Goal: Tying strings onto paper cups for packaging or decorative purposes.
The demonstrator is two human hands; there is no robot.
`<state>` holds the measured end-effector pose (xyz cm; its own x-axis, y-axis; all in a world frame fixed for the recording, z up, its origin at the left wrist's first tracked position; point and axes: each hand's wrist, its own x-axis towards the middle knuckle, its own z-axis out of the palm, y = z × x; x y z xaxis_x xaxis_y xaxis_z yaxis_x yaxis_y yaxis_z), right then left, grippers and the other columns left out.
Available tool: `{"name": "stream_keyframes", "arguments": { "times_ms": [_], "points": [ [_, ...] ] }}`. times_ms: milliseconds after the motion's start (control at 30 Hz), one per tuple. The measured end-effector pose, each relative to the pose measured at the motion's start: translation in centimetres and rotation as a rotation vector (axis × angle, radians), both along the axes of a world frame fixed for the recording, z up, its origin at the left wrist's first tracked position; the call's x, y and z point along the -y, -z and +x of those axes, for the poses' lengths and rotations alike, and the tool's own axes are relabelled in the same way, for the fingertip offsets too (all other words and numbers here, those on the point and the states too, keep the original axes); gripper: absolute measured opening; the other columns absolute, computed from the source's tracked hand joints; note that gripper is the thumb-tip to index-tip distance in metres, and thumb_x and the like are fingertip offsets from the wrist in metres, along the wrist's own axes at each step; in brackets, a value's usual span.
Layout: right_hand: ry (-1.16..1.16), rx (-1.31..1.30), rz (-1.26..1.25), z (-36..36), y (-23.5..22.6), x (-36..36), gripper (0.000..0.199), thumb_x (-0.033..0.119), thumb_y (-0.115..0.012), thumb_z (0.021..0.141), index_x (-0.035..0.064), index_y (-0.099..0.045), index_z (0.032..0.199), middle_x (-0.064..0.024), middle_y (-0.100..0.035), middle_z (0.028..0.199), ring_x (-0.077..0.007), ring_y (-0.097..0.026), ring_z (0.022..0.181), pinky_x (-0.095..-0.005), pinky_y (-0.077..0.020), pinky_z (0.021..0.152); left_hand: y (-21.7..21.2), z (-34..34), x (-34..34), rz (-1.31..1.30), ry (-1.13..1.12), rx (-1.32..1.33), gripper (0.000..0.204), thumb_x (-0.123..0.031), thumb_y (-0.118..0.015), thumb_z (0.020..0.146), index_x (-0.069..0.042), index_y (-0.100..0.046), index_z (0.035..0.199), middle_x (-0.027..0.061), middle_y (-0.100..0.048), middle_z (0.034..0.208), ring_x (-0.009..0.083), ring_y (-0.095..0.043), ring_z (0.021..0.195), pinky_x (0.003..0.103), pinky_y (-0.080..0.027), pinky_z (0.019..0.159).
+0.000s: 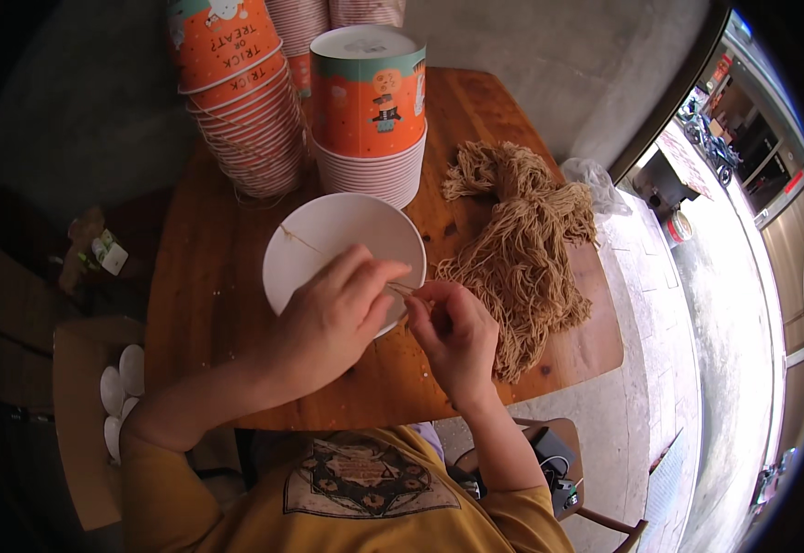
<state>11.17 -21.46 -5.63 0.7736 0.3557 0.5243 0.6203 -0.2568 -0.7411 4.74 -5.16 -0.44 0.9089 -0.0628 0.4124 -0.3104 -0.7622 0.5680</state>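
In front of me on the table, a white-lined paper bucket (365,221) stands with its mouth facing up. A thin tan string (302,241) shows against its inner wall at the far left and runs toward my fingers. Over the near right rim, my left hand (333,313) pinches string between its closed fingers and partly covers the bucket. Close beside it, my right hand (457,332) is closed in a pinch on the string too, the fingertips of both hands almost touching. A heap of tan strings (536,240) lies to the right of the bucket.
Behind the bucket rise an upright stack of orange paper buckets (370,111) and a leaning stack (245,111) with strings hanging on it. The wooden table (236,369) ends just before my body. A cardboard box (79,405) holding white round pieces stands lower left; a chair (559,433) is right.
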Motion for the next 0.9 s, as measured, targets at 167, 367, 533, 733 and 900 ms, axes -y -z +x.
{"name": "stream_keyframes", "arguments": {
  "times_ms": [167,367,533,733,900],
  "points": [
    [-0.009,0.071,0.000,0.0,0.0,-0.2,0.016,0.007,-0.075,0.081,0.0059,-0.062,0.090,-0.0053,-0.061,0.075,-0.0189,-0.056,0.057,-0.0318,-0.0470,0.052,1.2,0.5,0.3,-0.025,0.020,0.068,0.022,0.001,-0.062,0.086,-0.004,-0.056,0.106,0.0131,-0.057,0.095,0.0344,-0.062,0.087,0.042,-0.051,0.072],
    [-0.003,0.075,0.008,0.1,0.1,0.0,0.015,0.007,-0.076,0.081,0.0061,-0.063,0.090,-0.0055,-0.061,0.074,-0.0192,-0.057,0.057,-0.0323,-0.0468,0.052,1.4,1.0,0.3,-0.091,0.022,0.043,0.013,0.001,-0.063,0.086,-0.002,-0.054,0.095,0.0119,-0.058,0.091,0.0336,-0.062,0.084,0.042,-0.051,0.070],
    [-0.030,0.107,0.054,-0.1,0.3,-0.2,0.015,0.008,-0.076,0.082,0.0059,-0.063,0.090,-0.0055,-0.063,0.076,-0.0189,-0.058,0.058,-0.0315,-0.0479,0.052,1.6,1.3,0.1,-0.208,0.027,0.029,0.012,0.002,-0.061,0.087,-0.002,-0.054,0.095,0.0114,-0.060,0.090,0.0286,-0.063,0.081,0.037,-0.051,0.068],
    [-0.042,0.043,0.069,-0.4,0.3,-0.1,0.014,0.007,-0.075,0.083,0.0048,-0.063,0.090,-0.0060,-0.064,0.078,-0.0170,-0.057,0.057,-0.0304,-0.0479,0.052,1.3,1.3,0.2,-0.400,0.034,-0.126,0.013,0.003,-0.059,0.089,-0.003,-0.055,0.099,0.0067,-0.062,0.088,0.0149,-0.063,0.080,0.030,-0.051,0.070],
    [-0.046,-0.069,0.101,-0.4,0.5,0.1,0.010,0.006,-0.070,0.086,0.0032,-0.063,0.093,-0.0075,-0.064,0.080,-0.0165,-0.059,0.059,-0.0281,-0.0482,0.054,1.4,1.7,0.2,-0.484,0.076,-0.160,0.021,0.002,-0.059,0.090,-0.004,-0.053,0.110,0.0035,-0.061,0.087,0.0109,-0.061,0.082,0.029,-0.051,0.073]
  ]
}}
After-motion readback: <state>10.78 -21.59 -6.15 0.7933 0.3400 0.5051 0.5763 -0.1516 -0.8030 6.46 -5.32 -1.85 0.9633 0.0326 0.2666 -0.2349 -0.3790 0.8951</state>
